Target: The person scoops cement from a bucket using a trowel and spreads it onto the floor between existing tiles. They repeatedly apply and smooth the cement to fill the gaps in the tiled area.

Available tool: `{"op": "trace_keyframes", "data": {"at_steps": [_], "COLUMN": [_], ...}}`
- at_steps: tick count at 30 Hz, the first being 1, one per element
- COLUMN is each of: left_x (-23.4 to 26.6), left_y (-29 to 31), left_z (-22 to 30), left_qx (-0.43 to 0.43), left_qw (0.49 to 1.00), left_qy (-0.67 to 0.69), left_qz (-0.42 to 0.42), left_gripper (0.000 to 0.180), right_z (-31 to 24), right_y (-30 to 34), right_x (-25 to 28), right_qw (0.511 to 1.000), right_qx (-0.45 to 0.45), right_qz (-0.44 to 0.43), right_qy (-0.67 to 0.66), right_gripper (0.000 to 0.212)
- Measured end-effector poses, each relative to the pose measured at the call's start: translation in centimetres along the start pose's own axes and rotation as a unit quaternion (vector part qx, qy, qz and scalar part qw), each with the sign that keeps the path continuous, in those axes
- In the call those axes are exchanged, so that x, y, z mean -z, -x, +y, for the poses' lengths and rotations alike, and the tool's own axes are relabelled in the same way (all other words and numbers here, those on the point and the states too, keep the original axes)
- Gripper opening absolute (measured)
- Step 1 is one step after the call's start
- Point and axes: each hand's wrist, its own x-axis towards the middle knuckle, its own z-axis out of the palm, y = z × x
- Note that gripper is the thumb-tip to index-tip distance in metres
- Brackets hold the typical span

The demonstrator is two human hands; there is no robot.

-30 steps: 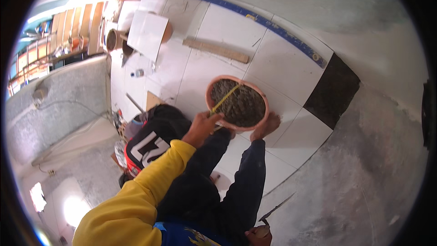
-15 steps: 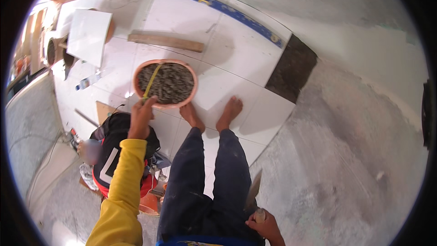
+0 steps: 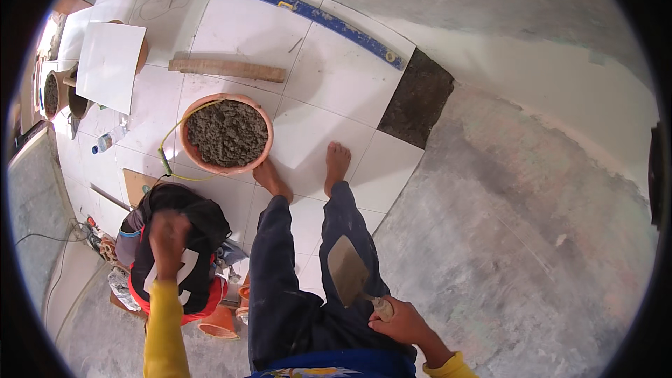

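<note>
My right hand (image 3: pixel 402 320) grips the handle of a pointing trowel (image 3: pixel 348 271), its flat grey blade lying over my right thigh. My left hand (image 3: pixel 170 234) is smeared by motion above a black and red bundle (image 3: pixel 203 276) with a white mark; I cannot tell whether that is a bag or clothing. The hand's fingers cannot be made out. Ahead, an orange tub (image 3: pixel 264 156) full of wet grey mortar (image 3: pixel 227 133) stands by my left foot. Its yellow handle (image 3: pixel 162 148) hangs over the left side, away from my hand.
A blue spirit level (image 3: pixel 290 7) lies along the far wall, with a wooden strip (image 3: pixel 227 69) nearer. A white tile (image 3: pixel 112 63) leans by other tubs at far left, near a plastic bottle (image 3: pixel 108 138). Right of the tiles is a dark untiled patch (image 3: pixel 418 98).
My left hand has let go of the tub's handle and moved back left; the handle has dropped to the tub's side. In my right hand, the trowel has turned its flat face up.
</note>
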Motion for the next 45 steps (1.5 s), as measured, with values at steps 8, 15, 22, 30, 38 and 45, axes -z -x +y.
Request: {"op": "trace_keyframes", "data": {"at_steps": [8,15,22,30,38,45], "left_x": [0.6,4.3,-3.1,-19.2,-21.5,-21.7], "left_y": [22.2,24.6,15.2,-12.2,-14.9,-14.9], "left_z": [14.2,17.4,6.5,-16.4,-19.8,-19.9], "left_qx": [0.135,0.247,0.184,0.120,0.169,0.139], "left_qw": [0.896,0.810,0.936,0.881,0.860,0.864], "left_qy": [0.032,0.161,0.103,0.328,0.375,0.346], "left_qz": [-0.422,-0.506,-0.282,0.320,0.302,0.338], "left_gripper": [0.042,0.031,0.012,0.064,0.034,0.051], "right_z": [1.3,4.7,-4.6,-19.9,-24.4,-25.9], "right_y": [-1.1,2.5,-11.8,-35.7,-37.9,-44.1], "right_x": [5.9,3.2,4.5,1.9,-2.3,-5.7], "right_qw": [0.988,0.959,0.978,0.779,0.724,0.691], "right_qx": [0.001,-0.105,0.021,0.376,0.321,0.438], "right_qz": [-0.156,-0.236,0.033,0.155,0.120,0.069], "right_qy": [0.013,-0.119,0.207,0.476,0.599,0.571], "right_gripper": [0.037,0.030,0.051,0.036,0.038,0.042]}}
